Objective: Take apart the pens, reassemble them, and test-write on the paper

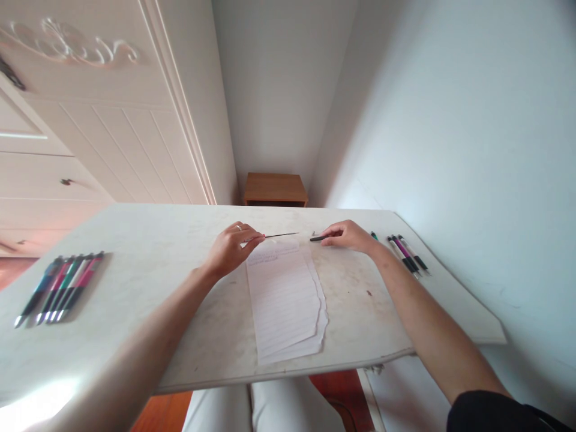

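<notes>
My left hand [231, 247] pinches a thin pen refill [281, 234] that points right, just above the far end of the lined paper sheets [285, 300]. My right hand [347, 235] is closed on a dark pen barrel [317, 238] whose tip points left toward the refill. The two parts are a small gap apart. Both hands hover low over the white table [148, 252].
Several pens [60, 288] lie side by side at the table's left. A few more pens [407, 253] lie at the right by my right wrist. A white cabinet [99, 120] stands on the left, a wall on the right, a small wooden stand [275, 189] beyond.
</notes>
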### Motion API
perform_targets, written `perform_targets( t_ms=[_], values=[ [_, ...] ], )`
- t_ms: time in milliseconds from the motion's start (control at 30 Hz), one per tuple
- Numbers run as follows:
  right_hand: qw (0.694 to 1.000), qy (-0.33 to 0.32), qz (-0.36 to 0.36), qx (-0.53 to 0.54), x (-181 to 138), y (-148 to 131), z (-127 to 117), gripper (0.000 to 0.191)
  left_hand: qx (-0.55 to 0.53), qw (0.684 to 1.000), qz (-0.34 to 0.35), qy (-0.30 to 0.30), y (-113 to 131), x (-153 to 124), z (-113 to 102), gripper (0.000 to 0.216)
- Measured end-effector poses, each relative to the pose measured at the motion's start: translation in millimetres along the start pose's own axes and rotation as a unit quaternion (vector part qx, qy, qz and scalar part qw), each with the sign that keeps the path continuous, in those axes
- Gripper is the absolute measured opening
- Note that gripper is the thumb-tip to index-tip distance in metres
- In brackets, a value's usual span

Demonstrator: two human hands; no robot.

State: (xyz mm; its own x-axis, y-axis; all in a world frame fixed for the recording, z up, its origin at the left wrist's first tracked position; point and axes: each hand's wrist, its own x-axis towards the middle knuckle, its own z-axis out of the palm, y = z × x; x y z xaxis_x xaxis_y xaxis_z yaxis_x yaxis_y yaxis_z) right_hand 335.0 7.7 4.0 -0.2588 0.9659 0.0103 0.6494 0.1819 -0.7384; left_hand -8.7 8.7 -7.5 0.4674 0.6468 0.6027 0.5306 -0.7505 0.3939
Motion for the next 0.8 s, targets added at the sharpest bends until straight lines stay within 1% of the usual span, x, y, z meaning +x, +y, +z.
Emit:
perform_targets(
  t_ms=[100, 300, 467, 500, 600, 733, 800],
  values=[
    [1.0, 0.001, 0.002, -0.026, 1, -2, 5, 0.034, 0.002, 1.0, 0.002, -0.004, 0, 0, 0, 0.022],
    [0.998, 0.006, -0.014, -0.053, -1, -6, 3, 0.032, 0.001, 1.0, 0.009, -0.01, 0, 0, 1, 0.022],
    [0.998, 0.01, -0.018, -0.054, -2, -3, 2, 0.041, 0.001, 1.0, 0.007, -0.011, 0, -1, 1, 0.022],
    [0.998, 0.017, -0.022, -0.052, -2, -3, 1, 0.04, 0.001, 1.0, 0.007, -0.011, 0, -1, 1, 0.022],
    [0.995, 0.074, -0.046, -0.048, -1, -3, -1, 0.032, -0.001, 1.0, 0.01, -0.009, 0, 0, 1, 0.022],
    [0.981, 0.179, -0.068, -0.024, 0, -7, -2, 0.038, -0.003, 1.0, 0.009, -0.007, -1, 0, 1, 0.024],
    [0.974, 0.214, -0.073, 0.001, -1, -13, 2, 0.04, -0.002, 1.0, 0.011, -0.004, -1, -1, 2, 0.025]
  ],
)
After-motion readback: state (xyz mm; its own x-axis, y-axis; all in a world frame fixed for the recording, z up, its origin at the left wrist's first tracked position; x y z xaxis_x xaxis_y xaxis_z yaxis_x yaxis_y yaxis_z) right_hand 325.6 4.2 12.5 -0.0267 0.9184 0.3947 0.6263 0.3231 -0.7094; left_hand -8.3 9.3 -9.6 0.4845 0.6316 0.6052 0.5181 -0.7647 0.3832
